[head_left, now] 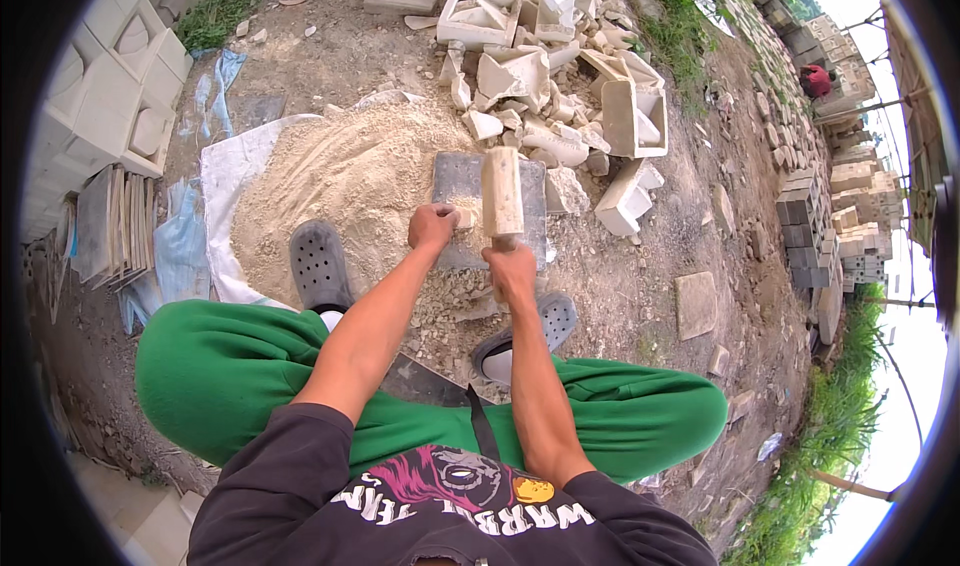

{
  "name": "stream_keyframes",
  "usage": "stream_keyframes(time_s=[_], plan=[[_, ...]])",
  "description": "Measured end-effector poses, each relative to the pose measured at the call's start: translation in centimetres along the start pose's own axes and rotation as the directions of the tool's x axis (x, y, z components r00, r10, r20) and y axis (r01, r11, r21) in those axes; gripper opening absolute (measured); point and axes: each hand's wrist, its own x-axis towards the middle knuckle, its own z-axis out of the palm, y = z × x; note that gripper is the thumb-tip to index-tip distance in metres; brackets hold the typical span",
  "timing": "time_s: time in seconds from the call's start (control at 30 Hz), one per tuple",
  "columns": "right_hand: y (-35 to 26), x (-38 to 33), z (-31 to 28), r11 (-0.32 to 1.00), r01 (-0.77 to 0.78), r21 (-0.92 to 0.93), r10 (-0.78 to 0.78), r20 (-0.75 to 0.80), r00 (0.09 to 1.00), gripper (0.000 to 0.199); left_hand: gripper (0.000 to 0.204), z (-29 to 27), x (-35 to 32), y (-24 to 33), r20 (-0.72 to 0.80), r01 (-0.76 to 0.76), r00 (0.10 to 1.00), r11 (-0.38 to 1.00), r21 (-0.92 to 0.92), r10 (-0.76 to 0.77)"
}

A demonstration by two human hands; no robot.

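My right hand (513,269) grips the handle of a wooden mallet (502,192), whose pale block head is raised over a grey stone slab (455,178) on the ground. My left hand (432,225) is closed on a small pale stone piece (464,217) resting on the slab, just left of the mallet head. I sit with green trousers and grey perforated clogs, one (318,264) left of my arms and one (540,328) below the slab.
A mound of crushed pale powder (340,181) lies on white sheeting (222,181) to the left. Broken moulded blocks (560,76) are heaped behind the slab. Stacked white blocks (110,96) stand at far left, grey bricks (800,231) at right, and a person in red (816,82) far off.
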Motion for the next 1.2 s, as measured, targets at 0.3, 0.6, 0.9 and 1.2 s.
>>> stream_keyframes(time_s=[0.3,0.6,0.9,1.2], plan=[[-6.1,-0.1,-3.9,0.788,0.564,0.245,-0.445,-0.406,0.798,0.034,0.034,0.3,-0.1,-0.1,-0.012,-0.005,1.0,1.0,0.029,0.005],[1.1,0.5,0.0,0.994,-0.074,-0.075,0.071,-0.047,0.996,0.043,0.031,0.2,0.2,-0.5,-0.029,-0.012,0.999,1.0,0.024,0.013],[-8.4,-2.3,-5.0,0.862,0.472,0.183,-0.412,-0.288,0.865,0.032,0.03,-0.4,0.0,-1.0,-0.036,0.009,0.999,0.999,0.041,-0.007],[1.5,0.2,1.5,0.995,0.01,0.094,-0.006,-0.05,0.999,0.045,0.031,-0.2,-0.1,-0.2,-0.033,-0.006,0.999,1.0,0.024,0.007]])
